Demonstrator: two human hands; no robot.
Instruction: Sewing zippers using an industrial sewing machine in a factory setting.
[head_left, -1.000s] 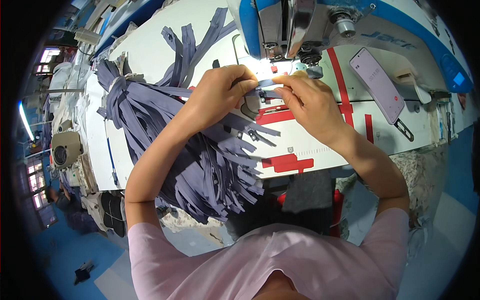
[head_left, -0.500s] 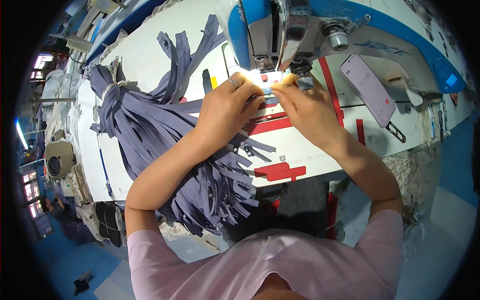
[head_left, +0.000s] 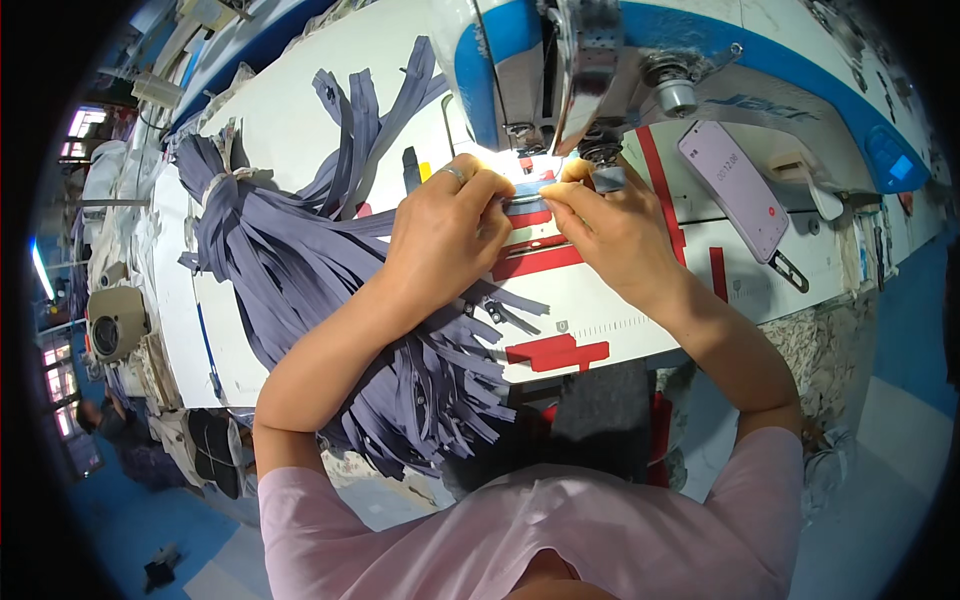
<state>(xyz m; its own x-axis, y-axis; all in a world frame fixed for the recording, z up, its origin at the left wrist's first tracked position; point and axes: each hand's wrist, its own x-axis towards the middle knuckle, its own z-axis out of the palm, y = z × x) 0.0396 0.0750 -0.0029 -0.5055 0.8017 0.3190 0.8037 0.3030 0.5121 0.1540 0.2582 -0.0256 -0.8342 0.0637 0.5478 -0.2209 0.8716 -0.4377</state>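
While a thin blue tool (head_left: 208, 345) lies at the left end of the white table (head_left: 185, 330), right beside it there's a big bundle of grey-purple zipper strips (head_left: 290, 245), tied near the top and spilling over the front edge. Next comes the left hand (head_left: 450, 220), thumb and fingers pinching the left end of a zipper strip (head_left: 530, 206); can't tell if that piece joins the bundle. It's just in front of the lit needle area of the blue and white sewing machine (head_left: 705, 32). Right hand (head_left: 612, 228) has thumb and index pinching the other end, rest of its fingers partly hidden. Past some red tape (head_left: 652, 165), a phone (head_left: 735, 188) lies screen up.
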